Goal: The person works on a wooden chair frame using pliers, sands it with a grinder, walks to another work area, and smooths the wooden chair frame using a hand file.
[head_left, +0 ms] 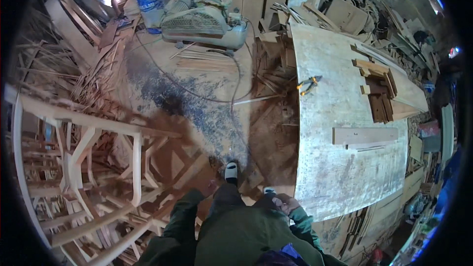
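My right hand (284, 202) hangs low beside my body, close to the near left edge of a pale worktable (325, 167). Its fingers are too small and unclear to read. Dim and blurred, my left hand (210, 186) is just past the end of its dark sleeve, near the leg, and its fingers do not show clearly. Nothing can be made out in either hand. On the table lie pliers (309, 84) with yellow and black handles, a flat board (365, 136) and a stack of brown wood pieces (379, 99).
A wooden frame (137, 167) of pale bars stands at the left. An air compressor (202, 24) sits at the back, its hose (197, 97) running across the dusty floor. Scrap wood (93, 76) is heaped at the far left, and more lumber (350, 15) at the back right.
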`<state>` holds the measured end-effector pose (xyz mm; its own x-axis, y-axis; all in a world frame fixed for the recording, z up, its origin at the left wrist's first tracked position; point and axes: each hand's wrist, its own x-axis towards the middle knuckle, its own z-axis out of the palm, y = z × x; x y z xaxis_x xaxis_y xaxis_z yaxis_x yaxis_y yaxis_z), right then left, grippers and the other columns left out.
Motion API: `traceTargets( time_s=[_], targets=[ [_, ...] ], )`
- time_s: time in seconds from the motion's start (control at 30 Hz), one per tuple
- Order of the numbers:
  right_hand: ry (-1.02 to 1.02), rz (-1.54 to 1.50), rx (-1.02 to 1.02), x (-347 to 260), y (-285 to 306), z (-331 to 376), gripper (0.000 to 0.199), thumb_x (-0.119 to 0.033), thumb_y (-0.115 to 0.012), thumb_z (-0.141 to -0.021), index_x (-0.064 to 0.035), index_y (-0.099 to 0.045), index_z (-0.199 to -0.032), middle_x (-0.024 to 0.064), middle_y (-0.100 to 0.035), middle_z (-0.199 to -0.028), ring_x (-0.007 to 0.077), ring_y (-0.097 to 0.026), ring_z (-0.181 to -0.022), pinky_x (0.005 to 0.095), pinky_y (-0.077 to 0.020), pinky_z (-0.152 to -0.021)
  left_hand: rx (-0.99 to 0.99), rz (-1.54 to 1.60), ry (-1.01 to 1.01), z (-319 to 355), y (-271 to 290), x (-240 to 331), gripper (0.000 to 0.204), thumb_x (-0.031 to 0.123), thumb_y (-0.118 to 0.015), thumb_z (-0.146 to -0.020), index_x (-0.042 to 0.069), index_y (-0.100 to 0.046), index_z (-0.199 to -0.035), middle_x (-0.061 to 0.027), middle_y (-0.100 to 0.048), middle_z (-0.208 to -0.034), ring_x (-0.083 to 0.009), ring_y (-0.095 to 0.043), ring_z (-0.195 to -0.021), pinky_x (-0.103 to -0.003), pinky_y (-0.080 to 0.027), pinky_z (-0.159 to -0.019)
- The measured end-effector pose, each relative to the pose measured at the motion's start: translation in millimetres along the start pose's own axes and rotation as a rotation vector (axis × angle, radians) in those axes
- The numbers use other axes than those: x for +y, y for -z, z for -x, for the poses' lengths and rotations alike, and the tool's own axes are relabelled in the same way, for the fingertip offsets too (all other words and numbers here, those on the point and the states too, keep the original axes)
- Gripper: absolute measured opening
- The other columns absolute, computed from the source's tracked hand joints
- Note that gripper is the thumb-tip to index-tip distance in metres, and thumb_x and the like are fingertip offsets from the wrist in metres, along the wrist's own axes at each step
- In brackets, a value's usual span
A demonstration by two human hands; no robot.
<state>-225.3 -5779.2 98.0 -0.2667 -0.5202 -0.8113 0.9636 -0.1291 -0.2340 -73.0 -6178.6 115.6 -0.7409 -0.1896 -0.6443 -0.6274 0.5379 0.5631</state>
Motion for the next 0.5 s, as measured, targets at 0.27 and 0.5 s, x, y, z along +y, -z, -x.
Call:
traceTargets(
  time_s=[0.27, 0.5],
  targets=[
    [-0.019, -0.252, 0.220, -51, -29, -99, 0.024, -0.018, -0.060, -0.090, -0.0050, -0.062, -0.110, 0.0101, -0.064, -0.084, 0.0270, -0.060, -0.070, 0.0328, -0.0535, -0.063, -0.032, -0.221, -0.099, -64, 167, 0, 0.046, 0.041, -0.059, -0.089, 0.007, -0.060, -0.121, -0.0174, -0.066, -0.106, -0.0324, -0.064, -0.095, -0.047, -0.050, -0.083],
    [0.119, 1.727, 0.134, -180, -91, -267, 0.032, -0.020, -0.054, -0.095, -0.0010, -0.057, -0.121, 0.0121, -0.065, -0.112, 0.0248, -0.065, -0.083, 0.0309, -0.0536, -0.075, 0.139, -0.037, 0.245, -122, 284, -54, 0.042, 0.039, -0.060, -0.086, 0.011, -0.064, -0.117, -0.0153, -0.066, -0.110, -0.0357, -0.063, -0.100, -0.044, -0.048, -0.091]
  ],
)
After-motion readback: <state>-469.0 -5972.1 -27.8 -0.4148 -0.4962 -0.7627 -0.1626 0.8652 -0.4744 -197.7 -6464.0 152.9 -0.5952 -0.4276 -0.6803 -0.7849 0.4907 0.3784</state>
